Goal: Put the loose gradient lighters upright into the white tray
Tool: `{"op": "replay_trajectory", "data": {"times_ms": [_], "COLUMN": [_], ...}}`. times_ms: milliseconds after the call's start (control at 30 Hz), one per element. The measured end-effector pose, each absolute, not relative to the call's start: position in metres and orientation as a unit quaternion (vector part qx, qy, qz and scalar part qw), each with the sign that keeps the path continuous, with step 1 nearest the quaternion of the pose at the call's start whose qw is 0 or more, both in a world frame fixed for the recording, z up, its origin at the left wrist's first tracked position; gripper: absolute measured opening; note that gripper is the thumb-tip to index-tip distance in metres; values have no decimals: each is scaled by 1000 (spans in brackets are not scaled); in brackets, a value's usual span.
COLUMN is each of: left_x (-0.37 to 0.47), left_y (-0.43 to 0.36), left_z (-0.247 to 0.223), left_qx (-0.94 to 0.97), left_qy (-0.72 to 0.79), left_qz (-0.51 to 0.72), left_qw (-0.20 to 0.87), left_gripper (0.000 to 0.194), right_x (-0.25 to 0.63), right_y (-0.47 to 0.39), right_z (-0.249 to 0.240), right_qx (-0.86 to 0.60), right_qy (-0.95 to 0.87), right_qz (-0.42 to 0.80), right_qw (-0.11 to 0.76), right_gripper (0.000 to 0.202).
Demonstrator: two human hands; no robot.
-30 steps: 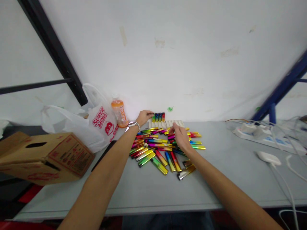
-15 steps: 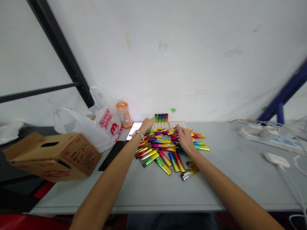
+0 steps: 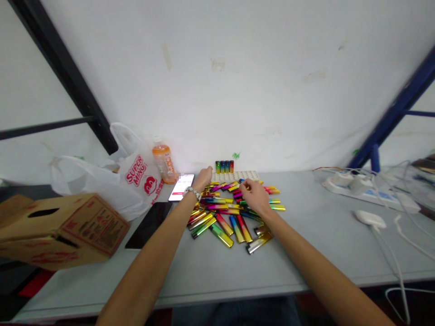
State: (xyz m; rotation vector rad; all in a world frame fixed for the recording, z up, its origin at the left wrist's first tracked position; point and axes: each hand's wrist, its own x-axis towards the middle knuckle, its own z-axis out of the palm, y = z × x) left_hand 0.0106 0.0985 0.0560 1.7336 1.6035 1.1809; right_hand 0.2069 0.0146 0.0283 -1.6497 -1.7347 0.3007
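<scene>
Head view: right hand (image 3: 253,192) curls nearly closed over lighters (image 3: 220,207), hold unclear. Left hand (image 3: 203,178), beside the white tray (image 3: 247,175), hides its fingers.

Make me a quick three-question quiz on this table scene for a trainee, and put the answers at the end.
1. How many upright lighters stand in the row near the wall?
2. True or false: the orange bottle stands beside the white plastic bag.
3. The right hand is nearest to: A) loose lighters; B) cardboard box; C) power strip.
Key: 1. four; 2. true; 3. A
</scene>
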Motion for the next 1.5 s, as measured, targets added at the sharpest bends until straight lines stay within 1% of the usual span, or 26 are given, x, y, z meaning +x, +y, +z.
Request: {"op": "replay_trajectory", "data": {"times_ms": [33,100,200,300,367,433,533,633,767,800,900,1100,1267,1433,1500], "left_x": [10,10,11,15,18,20,21,20,19,19,21,30,31,30,29], "left_y": [98,95,85,69,58,50,42,38,36,36,33,28,27,28,28], "left_z": [57,59,55,44,34,27,22,22,24,24,23,18,15,14,14], "left_qx": [636,633,628,623,617,614,620,624,629,631,652,741,757,753,750], "left_qy": [590,595,598,570,545,526,510,509,511,512,511,471,465,466,468], "left_qz": [433,435,450,502,535,551,553,549,542,540,520,450,433,437,441], "left_qw": [244,237,213,188,193,206,222,227,222,220,209,163,157,156,154], "left_gripper": [39,37,26,24,21,21,21,21,20,20,19,15,16,16,16], "right_x": [208,211,210,202,194,185,176,176,189,194,209,227,221,209,206], "right_y": [17,24,36,49,56,63,71,74,68,66,61,59,56,49,47], "right_z": [29,32,41,52,58,62,62,61,65,66,66,61,68,68,66], "right_qx": [-627,-602,-586,-562,-544,-520,-480,-466,-494,-510,-551,-531,-511,-469,-455], "right_qy": [-698,-747,-789,-821,-837,-852,-873,-881,-867,-858,-833,-846,-859,-883,-889], "right_qz": [92,47,-4,-33,-46,-60,-73,-65,-59,-53,-31,-27,20,-36,-58], "right_qw": [334,279,185,92,37,-3,-37,-48,2,15,36,35,18,-10,-13], "right_gripper": [22,20,25,32,34,34,30,31,44,45,37,35,30,41,41]}}
